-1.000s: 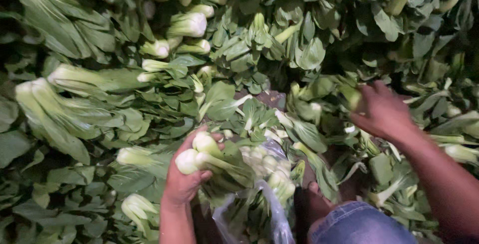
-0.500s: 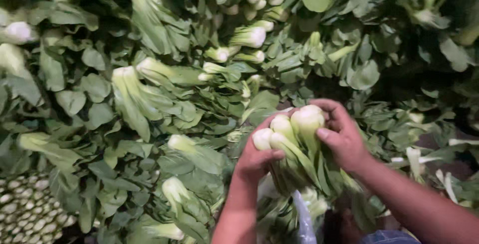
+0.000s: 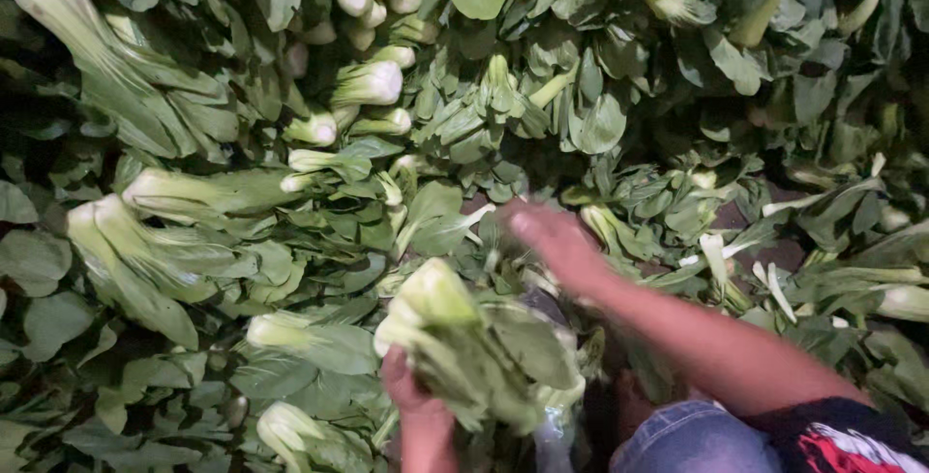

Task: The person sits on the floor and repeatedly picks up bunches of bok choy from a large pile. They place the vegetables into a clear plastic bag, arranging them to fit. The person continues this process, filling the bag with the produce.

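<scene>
My left hand grips a bunch of leafy green vegetables with pale stalk ends, held low in the middle, stalk ends pointing up-left. My right hand is stretched forward just above the bunch, blurred, fingers spread, over loose green leaves of the pile. It holds nothing that I can see. My right forearm crosses from the lower right.
A deep pile of the same green vegetables fills the whole view, with white stalk ends showing at the upper middle. A strip of clear plastic hangs under the bunch. My blue-clad knee is at the bottom.
My right hand has let go of the bunch and moved forward over the pile. The left hand has lowered the bunch and keeps holding it alone.
</scene>
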